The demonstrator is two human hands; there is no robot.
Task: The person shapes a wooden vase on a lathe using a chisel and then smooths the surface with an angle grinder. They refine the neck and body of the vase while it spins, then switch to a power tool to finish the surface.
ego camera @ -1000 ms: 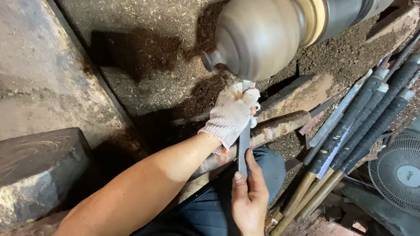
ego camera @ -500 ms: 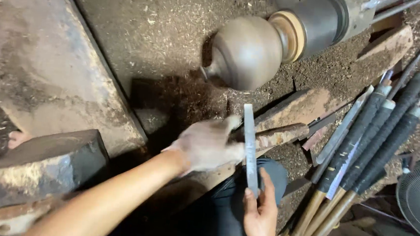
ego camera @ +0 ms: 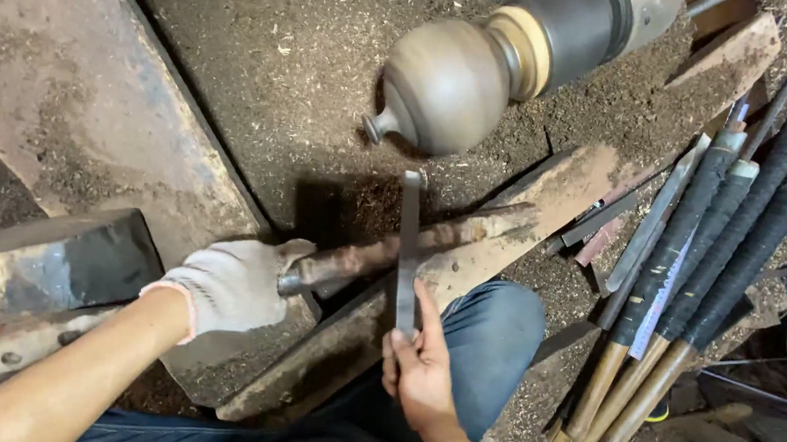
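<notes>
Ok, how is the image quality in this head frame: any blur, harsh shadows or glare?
Head view: sharp on the gloved left hand and the bare right hand; the round turned piece looks smooth, spin not judgeable; a dark shadow lies beneath it on the sawdust; no strong glare; the tool handles at right are clear.

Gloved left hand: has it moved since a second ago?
Yes. The gloved left hand has pulled back from just under the turned wooden piece, away from the flat metal tool, and now lies at the metal bar.

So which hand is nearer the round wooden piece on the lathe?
The right hand. It holds the flat metal tool directly below the round wooden piece; the gloved left hand sits further down-left, on the rusty bar.
</notes>
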